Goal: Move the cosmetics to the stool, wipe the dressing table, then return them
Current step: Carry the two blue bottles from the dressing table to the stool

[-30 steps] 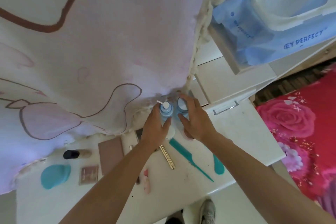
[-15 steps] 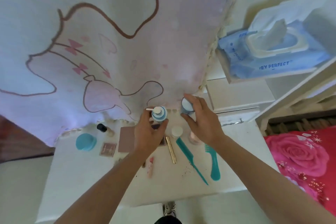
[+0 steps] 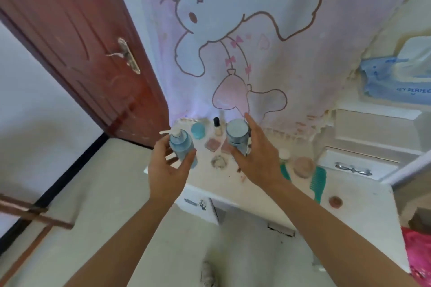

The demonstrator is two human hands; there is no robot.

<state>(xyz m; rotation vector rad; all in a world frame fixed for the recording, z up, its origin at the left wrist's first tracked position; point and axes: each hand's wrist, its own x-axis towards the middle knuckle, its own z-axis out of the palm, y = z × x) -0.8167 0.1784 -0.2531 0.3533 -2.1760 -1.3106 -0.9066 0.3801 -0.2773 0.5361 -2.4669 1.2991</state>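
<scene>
My left hand (image 3: 166,170) is closed around a blue pump bottle (image 3: 180,145), held in the air over the left end of the white dressing table (image 3: 349,212). My right hand (image 3: 258,158) grips a pale blue capped bottle (image 3: 237,135), also lifted above the table. Left on the tabletop are a teal round case (image 3: 198,130), a small black-capped bottle (image 3: 217,126), a pink palette (image 3: 212,144), a round pink jar (image 3: 303,166) and a teal comb (image 3: 317,182).
A cartoon-print cloth (image 3: 245,42) hangs behind the table. A wet-wipes pack (image 3: 396,81) sits on a shelf at right. A brown door (image 3: 81,53) stands at left, a wooden frame (image 3: 32,216) at lower left. Pink bedding (image 3: 419,256) shows at the right edge.
Both hands have lifted the two bottles off the table and carried them to the left. My view has swung left and back, bringing the door and floor into sight.
</scene>
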